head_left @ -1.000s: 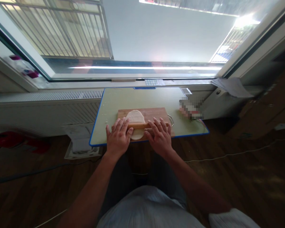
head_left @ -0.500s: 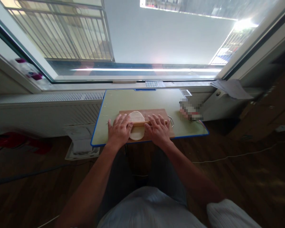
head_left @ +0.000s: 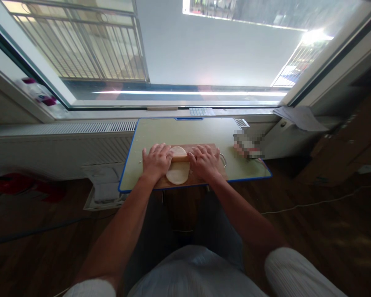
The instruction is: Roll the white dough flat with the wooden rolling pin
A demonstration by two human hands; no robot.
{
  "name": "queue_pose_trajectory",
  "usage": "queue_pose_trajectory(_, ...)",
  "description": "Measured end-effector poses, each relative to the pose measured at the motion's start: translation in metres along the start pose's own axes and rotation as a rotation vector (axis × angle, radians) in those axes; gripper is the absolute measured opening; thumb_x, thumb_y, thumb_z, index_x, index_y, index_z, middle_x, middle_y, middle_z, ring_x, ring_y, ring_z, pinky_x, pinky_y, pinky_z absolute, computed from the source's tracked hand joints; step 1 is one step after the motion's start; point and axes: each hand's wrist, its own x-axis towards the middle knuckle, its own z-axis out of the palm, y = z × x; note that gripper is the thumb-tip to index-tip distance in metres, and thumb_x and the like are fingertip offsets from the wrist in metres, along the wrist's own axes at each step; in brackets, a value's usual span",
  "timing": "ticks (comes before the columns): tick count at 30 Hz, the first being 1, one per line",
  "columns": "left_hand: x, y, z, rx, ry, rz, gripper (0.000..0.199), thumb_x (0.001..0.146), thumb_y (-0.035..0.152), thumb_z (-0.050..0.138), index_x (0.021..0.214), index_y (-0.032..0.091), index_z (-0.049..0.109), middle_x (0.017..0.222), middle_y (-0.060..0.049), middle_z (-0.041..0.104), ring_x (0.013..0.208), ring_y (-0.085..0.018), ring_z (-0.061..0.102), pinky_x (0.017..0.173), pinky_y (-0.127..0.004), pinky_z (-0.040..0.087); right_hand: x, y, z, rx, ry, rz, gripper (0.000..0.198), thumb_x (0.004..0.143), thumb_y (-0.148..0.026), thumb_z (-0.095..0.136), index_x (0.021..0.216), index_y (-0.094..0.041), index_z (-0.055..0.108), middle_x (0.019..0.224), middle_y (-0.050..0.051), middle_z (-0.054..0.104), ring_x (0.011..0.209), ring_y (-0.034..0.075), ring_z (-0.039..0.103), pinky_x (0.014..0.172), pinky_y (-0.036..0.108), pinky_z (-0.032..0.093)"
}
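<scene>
A wooden rolling pin (head_left: 180,159) lies crosswise over a flat, pale sheet of dough (head_left: 177,174). My left hand (head_left: 156,160) is on the pin's left end and hides it. Over the right end, my right hand (head_left: 205,160) curves its fingers in the same way. Both palms face down on the pin. The dough reaches out beyond the pin on the far side and on the near side. Under it is a brown wooden cutting board (head_left: 163,181) with a metal handle (head_left: 224,161) on its right side.
The board rests on a small blue-edged table (head_left: 154,131) beneath the window. A blurred-out item (head_left: 249,145) sits on the table's right part. Papers (head_left: 301,117) lie at the sill's right end, and a bottle (head_left: 38,91) stands at its left. Cardboard boxes (head_left: 340,144) rise at the right.
Both hands and the rolling pin have moved slightly away from me across the dough. More dough now shows on the near side and less on the far side.
</scene>
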Motion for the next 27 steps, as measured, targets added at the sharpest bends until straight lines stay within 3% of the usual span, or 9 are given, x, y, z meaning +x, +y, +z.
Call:
queue_pose_trajectory(10, 0.031, -0.004, 0.001, 0.009, -0.058, -0.046, 0.055, 0.109, 0.05, 0.032, 0.146, 0.032, 0.069, 0.165, -0.008, 0.058, 0.152, -0.032, 0.048, 0.129, -0.065, 0.029, 0.023, -0.002, -0.006, -0.076, -0.011, -0.031, 0.054, 0.115, -0.058, 0.032, 0.129, -0.028, 0.076, 0.147, 0.008, 0.071, 0.14, 0.032, 0.052, 0.124, 0.056, 0.026)
queue_pose_trajectory(15, 0.047, -0.009, 0.002, 0.03, -0.094, -0.048, 0.052, 0.109, 0.051, 0.032, 0.142, 0.037, 0.07, 0.162, -0.004, 0.06, 0.147, -0.031, 0.051, 0.127, -0.058, 0.033, 0.037, 0.0, -0.005, -0.098, -0.034, -0.034, 0.052, 0.114, -0.057, 0.035, 0.136, -0.03, 0.073, 0.147, 0.009, 0.07, 0.139, 0.034, 0.052, 0.124, 0.059, 0.029)
queue_pose_trajectory(21, 0.07, -0.016, 0.008, 0.029, -0.17, -0.053, 0.052, 0.108, 0.053, 0.034, 0.144, 0.038, 0.068, 0.163, -0.004, 0.059, 0.146, -0.031, 0.05, 0.126, -0.058, 0.034, 0.056, 0.004, -0.003, -0.131, -0.117, -0.071, 0.043, 0.113, -0.056, 0.04, 0.135, -0.039, 0.073, 0.155, 0.004, 0.065, 0.14, 0.035, 0.051, 0.12, 0.065, 0.035)
queue_pose_trajectory(27, 0.091, -0.019, 0.009, 0.021, -0.209, -0.091, 0.054, 0.107, 0.051, 0.033, 0.144, 0.035, 0.069, 0.163, -0.008, 0.059, 0.144, -0.036, 0.053, 0.122, -0.064, 0.039, 0.079, -0.001, -0.005, -0.039, -0.163, 0.067, 0.053, 0.111, -0.059, 0.041, 0.143, -0.029, 0.07, 0.153, 0.008, 0.068, 0.141, 0.033, 0.053, 0.124, 0.06, 0.035)
